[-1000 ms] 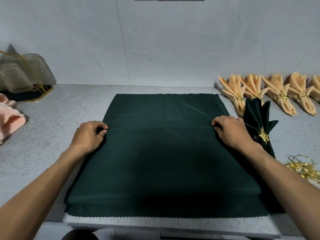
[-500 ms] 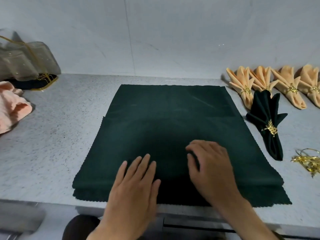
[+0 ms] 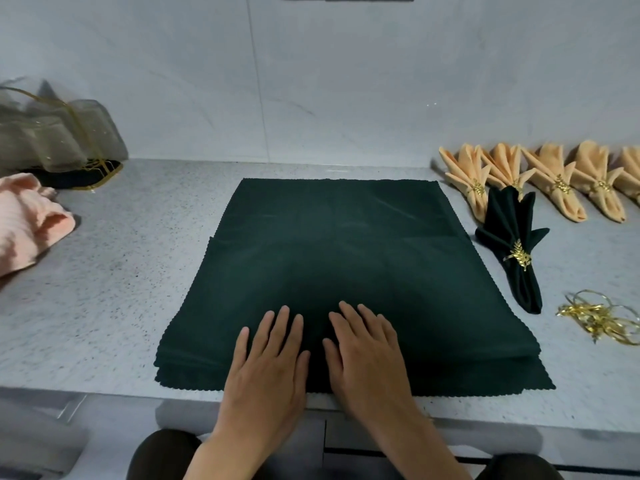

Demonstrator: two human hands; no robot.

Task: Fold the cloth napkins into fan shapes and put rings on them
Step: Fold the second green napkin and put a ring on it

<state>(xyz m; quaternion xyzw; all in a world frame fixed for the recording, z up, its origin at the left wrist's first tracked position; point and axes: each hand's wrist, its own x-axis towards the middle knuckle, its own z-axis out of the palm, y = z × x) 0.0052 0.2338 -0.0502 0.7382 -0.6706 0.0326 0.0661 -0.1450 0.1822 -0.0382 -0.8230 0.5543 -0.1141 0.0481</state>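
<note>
A dark green cloth napkin (image 3: 346,244) lies spread on the grey counter, with folded layers stacked along its near edge. My left hand (image 3: 270,358) and my right hand (image 3: 367,351) press flat on that near fold, side by side, fingers straight. To the right lies a finished dark green fan napkin (image 3: 512,237) with a gold leaf ring (image 3: 517,254) round it. Behind it is a row of several peach fan napkins (image 3: 554,178), each with a gold ring. Loose gold rings (image 3: 599,317) sit in a heap at the right.
At far left lie a pink cloth (image 3: 24,220) and a sheer organza bag with gold cord (image 3: 52,136) against the wall. The counter's front edge (image 3: 104,393) runs just below the napkin. The white wall rises behind the counter.
My hands left the napkin's two sides and came to the middle of its near fold. Both now lie flat there, and my right fingers have straightened.
</note>
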